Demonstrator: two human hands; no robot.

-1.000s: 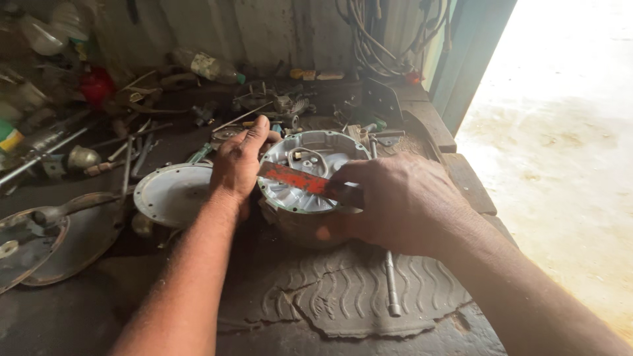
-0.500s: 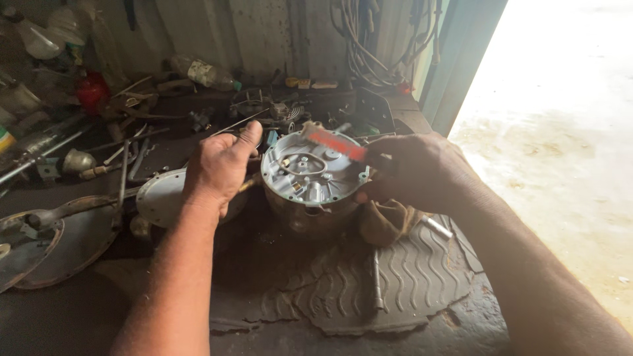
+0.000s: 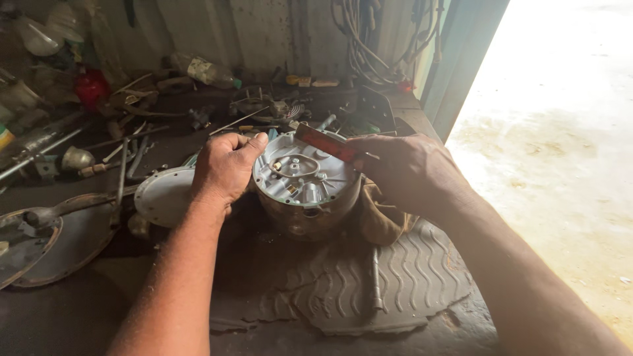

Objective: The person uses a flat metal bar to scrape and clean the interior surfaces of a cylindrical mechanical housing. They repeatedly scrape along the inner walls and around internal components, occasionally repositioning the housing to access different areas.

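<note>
A round grey metal engine casing stands open side up on a dark workbench, showing small fittings inside. My left hand grips its left rim, thumb resting on the edge. My right hand holds a red-handled tool that slants over the casing's upper right rim. A brown rag lies under my right hand, against the casing's right side.
A ribbed rubber mat with a metal rod on it lies in front. A round grey cover plate sits left of the casing. Loose tools, bolts and bottles crowd the back. Cables hang on the wall; bright floor lies right.
My right hand has lifted the red-handled tool from across the casing's middle to its upper right rim. The left hand has kept its grip on the left rim.
</note>
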